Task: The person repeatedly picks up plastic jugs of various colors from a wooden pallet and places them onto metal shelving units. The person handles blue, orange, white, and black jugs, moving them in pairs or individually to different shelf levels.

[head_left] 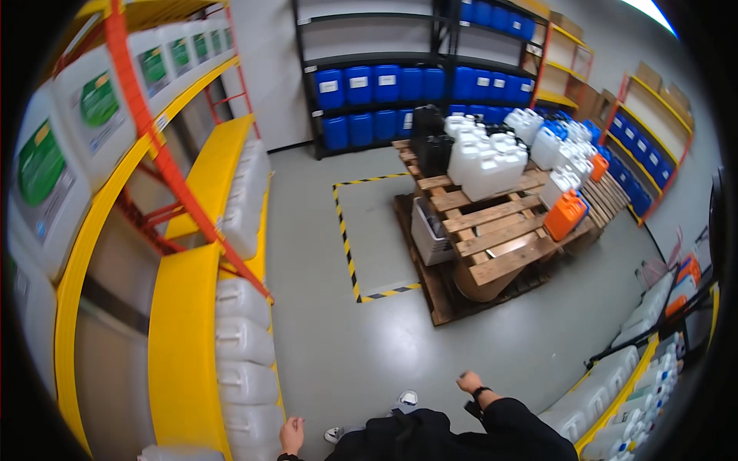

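Note:
My left hand (292,436) hangs at the lower edge, fingers curled in, beside the row of translucent white jerrycans (244,384) on the lowest shelf level at left. It looks apart from them, and nothing shows in it. My right hand (469,381) is out in front of my body over the grey floor, closed in a loose fist with nothing visible in it. A dark band circles that wrist. Farther ahead, white jerrycans (492,165) stand grouped on a wooden pallet (492,234). An orange jerrycan (565,215) sits at that pallet's near right corner.
A yellow and orange rack (184,346) with large labelled white canisters (96,107) runs along my left. Black shelving (373,58) at the back holds blue jerrycans (357,84). Striped floor tape (347,246) lies left of the pallet stack. More containers (592,399) line a low rack at right.

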`<state>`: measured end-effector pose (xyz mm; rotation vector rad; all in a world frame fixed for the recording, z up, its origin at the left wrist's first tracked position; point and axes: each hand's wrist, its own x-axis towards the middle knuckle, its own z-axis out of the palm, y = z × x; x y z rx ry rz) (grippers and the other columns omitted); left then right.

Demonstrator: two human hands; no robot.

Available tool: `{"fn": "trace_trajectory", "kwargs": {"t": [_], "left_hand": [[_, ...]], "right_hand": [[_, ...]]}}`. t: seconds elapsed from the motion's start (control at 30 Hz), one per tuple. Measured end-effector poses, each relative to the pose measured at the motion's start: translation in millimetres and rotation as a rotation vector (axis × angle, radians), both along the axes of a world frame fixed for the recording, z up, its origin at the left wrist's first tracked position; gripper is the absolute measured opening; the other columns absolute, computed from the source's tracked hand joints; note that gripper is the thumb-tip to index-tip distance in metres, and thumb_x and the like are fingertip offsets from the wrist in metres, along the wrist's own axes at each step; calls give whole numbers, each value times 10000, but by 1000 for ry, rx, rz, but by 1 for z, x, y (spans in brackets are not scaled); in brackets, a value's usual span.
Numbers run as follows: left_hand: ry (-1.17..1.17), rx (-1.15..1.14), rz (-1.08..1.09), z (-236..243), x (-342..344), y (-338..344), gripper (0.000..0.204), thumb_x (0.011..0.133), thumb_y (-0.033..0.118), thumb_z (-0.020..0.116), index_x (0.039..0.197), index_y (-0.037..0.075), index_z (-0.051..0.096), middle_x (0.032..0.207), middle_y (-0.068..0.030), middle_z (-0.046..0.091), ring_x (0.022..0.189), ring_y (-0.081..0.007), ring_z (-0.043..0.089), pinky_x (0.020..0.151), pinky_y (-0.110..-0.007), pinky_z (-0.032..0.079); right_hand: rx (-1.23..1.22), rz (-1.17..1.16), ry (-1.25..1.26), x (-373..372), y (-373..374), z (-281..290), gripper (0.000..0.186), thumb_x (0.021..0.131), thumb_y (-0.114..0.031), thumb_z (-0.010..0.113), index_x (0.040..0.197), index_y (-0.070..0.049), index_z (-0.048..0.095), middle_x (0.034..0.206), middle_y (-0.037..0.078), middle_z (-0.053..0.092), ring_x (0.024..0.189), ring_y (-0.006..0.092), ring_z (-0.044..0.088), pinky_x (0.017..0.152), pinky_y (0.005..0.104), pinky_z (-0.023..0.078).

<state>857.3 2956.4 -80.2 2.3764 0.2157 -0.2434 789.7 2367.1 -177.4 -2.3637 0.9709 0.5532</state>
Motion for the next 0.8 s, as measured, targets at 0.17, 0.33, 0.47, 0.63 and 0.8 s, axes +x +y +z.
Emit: {"fn": "trace_trajectory", "kwargs": {"t": [0.17,0.33,0.47,0.63,0.8], "left_hand": [[119,53,-135,-74,33,-15,388,932,379,569,897,23,719,759,-172,695,706,-330,655,635,-447,493],[252,6,-253,-89,61,-37,488,939,439,551,854,-15,709,681,-176,670,612,-285,631,549,-441,469],[466,-9,-275,-82,115,-73,458,925,414,563,842,-13,706,661,-163,654,620,-277,636,552,-434,476],[537,98,-334,-74,195,-116,460,921,413,566,920,-23,715,760,-198,694,734,-339,673,648,-464,505],[442,74,-350,-88,298,-141,478,936,386,550,1156,-23,664,1023,-253,701,997,-394,670,839,-467,519]], "right_hand": [[53,101,460,-165,-70,-86,270,849,-331,590,940,-150,769,987,133,737,953,317,697,837,434,549],[361,186,500,-203,-51,-97,477,894,-420,644,1268,-125,628,1110,162,697,1043,329,660,910,428,524],[422,-43,384,-147,-51,-72,497,938,-406,572,1302,-68,587,1172,143,655,1045,310,617,887,455,506],[685,-839,122,-80,-90,-127,321,939,-220,614,1160,7,667,1024,168,722,887,293,720,741,384,583],[619,-893,57,71,-109,-79,267,942,-158,597,1123,28,660,1001,158,717,863,268,720,702,355,583]]}}
